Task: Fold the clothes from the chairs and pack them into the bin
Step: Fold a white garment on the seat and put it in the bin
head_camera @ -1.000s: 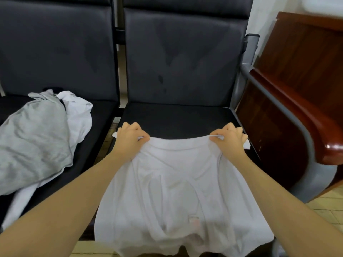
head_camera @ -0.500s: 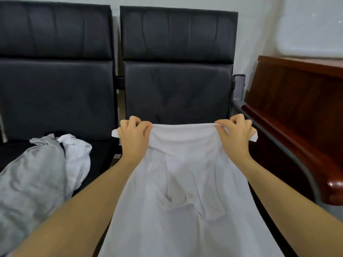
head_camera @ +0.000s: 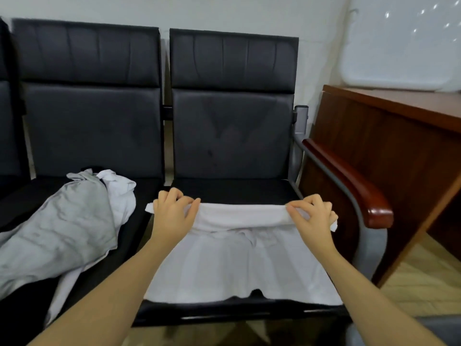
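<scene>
The white shorts [head_camera: 239, 268] lay spread on the seat of the right-hand chair [head_camera: 234, 188], hem toward the front edge and waistband toward the backrest. The waistband was lifted and turned toward me, apparently the start of a first fold. My left hand [head_camera: 172, 216] held a grip closed on the waistband's left corner, fingers curled over the cloth. My right hand [head_camera: 311, 218] pinched the right corner between thumb and fingers, a tuft of fabric showing past the knuckles.

Risks, as I judged them from here. The hem lay right at the seat's front edge, so a pull toward me could have dragged the shorts off onto the floor [head_camera: 411, 283]. If one grip had travelled faster than the other, the fold line would have run askew and the packed bundle come out uneven. The thin fabric seemed already creased near the centre seam, though the blur left me unsure; folding over such creases would have locked them in.

On the neighbouring chair [head_camera: 89, 121] to the left lay an unfolded grey garment [head_camera: 57, 228] over a white garment [head_camera: 119, 188], apart from the shorts. A sweeping left elbow might have caught that heap. A wooden armrest [head_camera: 349, 178] and a bench [head_camera: 399, 136] stood to the right. No bin was in view.
</scene>
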